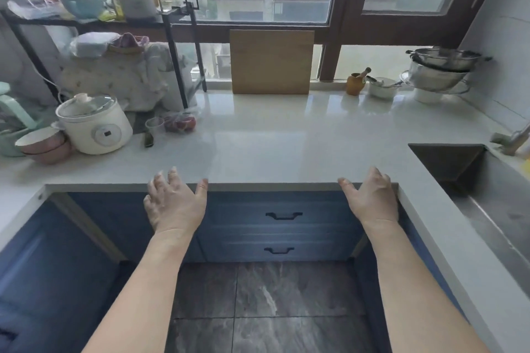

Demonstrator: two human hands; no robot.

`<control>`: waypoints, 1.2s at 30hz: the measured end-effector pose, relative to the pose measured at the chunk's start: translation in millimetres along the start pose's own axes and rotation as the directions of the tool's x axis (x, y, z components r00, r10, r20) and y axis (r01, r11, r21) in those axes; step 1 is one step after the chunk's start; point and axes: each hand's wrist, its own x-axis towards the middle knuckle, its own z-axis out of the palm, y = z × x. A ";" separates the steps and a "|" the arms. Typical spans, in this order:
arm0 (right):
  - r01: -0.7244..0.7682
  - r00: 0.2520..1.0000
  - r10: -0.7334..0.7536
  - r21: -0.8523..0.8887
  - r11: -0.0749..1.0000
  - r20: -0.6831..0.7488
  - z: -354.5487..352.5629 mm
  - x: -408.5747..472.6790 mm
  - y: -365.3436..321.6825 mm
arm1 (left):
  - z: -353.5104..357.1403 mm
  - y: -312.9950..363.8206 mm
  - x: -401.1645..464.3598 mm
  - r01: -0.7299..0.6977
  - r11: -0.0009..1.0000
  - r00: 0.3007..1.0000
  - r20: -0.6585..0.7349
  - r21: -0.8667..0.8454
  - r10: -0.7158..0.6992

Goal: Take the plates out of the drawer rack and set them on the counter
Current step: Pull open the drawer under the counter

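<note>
Two blue drawers sit closed below the white counter (272,146), the upper drawer (284,216) and the lower drawer (279,251), each with a black handle. No plates or rack show. My left hand (175,203) hovers at the counter's front edge, fingers spread, holding nothing. My right hand (371,200) is held the same way further right, above the upper drawer's right end, also holding nothing.
A wooden cutting board (271,61) leans against the window. A white rice cooker (94,123), pink bowls (43,145) and a black shelf rack (177,46) crowd the left. A steel sink (487,189) lies at right, with metal colanders (441,69) behind it.
</note>
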 end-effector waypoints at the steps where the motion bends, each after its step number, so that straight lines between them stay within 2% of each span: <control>1: -0.004 1.000 0.004 0.003 1.000 0.014 9.4 9.2 1.0 | 9.0 3.9 6.4 0.006 1.000 1.000 -0.008 -0.006 -0.006; 12: -0.079 0.995 0.080 -0.018 0.997 0.055 118.7 85.3 20.3 | 114.9 17.7 78.5 0.010 1.000 1.000 0.007 0.005 -0.010; 20: -0.135 0.966 0.147 -0.071 0.988 0.214 218.6 92.7 50.3 | 203.4 3.8 89.7 0.014 0.998 0.995 0.101 0.067 -0.021; 26: -0.028 0.915 0.116 -0.225 0.974 0.387 305.5 91.1 78.1 | 272.8 1.4 79.8 -0.033 0.992 0.983 0.183 0.118 0.011; 29: 0.048 0.891 0.066 -0.238 0.970 0.450 343.8 95.0 89.3 | 302.0 0.7 74.7 -0.052 0.987 0.978 0.206 0.150 0.020; 32: 0.169 0.872 -0.029 -0.246 0.954 0.489 374.7 98.6 98.8 | 321.5 -4.1 70.0 -0.073 0.980 0.980 0.193 0.185 0.036; 36: 0.243 0.836 -0.081 -0.233 0.942 0.543 404.1 103.8 104.7 | 334.9 -9.7 64.8 -0.080 0.978 0.987 0.150 0.190 0.051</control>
